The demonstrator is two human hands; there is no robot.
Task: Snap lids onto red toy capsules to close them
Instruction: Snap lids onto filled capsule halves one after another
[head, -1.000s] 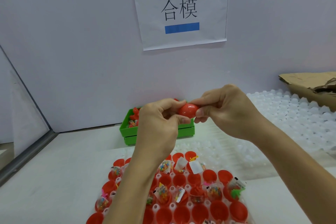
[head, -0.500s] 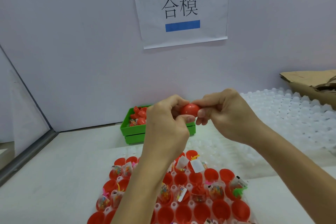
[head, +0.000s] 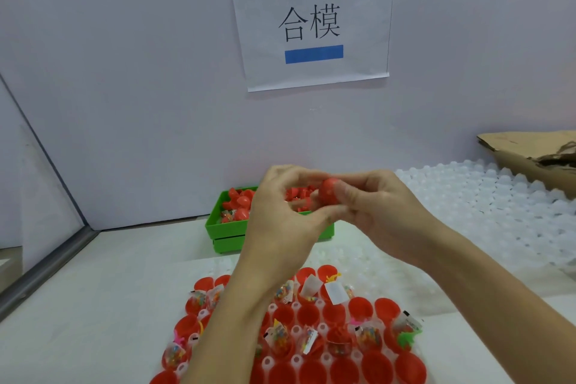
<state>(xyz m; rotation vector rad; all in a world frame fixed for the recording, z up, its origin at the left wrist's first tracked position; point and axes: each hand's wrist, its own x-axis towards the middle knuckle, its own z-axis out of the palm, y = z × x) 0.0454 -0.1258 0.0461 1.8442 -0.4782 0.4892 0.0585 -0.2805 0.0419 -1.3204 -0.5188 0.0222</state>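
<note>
I hold one red capsule [head: 329, 194] in the air between both hands, in front of the green bin [head: 227, 232]. My right hand [head: 378, 212] pinches it with thumb and fingers. My left hand [head: 282, 215] curls its fingers around the capsule's left side; the contact there is blurred. Below my arms lies a clear tray [head: 268, 363] of open red capsule halves [head: 360, 307], some holding small bagged toys [head: 369, 337].
The green bin at the back holds loose red capsule parts [head: 240, 201]. White empty blister trays [head: 492, 212] cover the right side. Torn cardboard [head: 530, 150] sits at the far right. A paper sign [head: 311, 22] hangs on the wall. A metal rail [head: 46, 274] borders the left.
Both hands stayed together on the capsule, shifting a little lower and right. My left fingers have loosened and spread around it, and more of the green bin shows.
</note>
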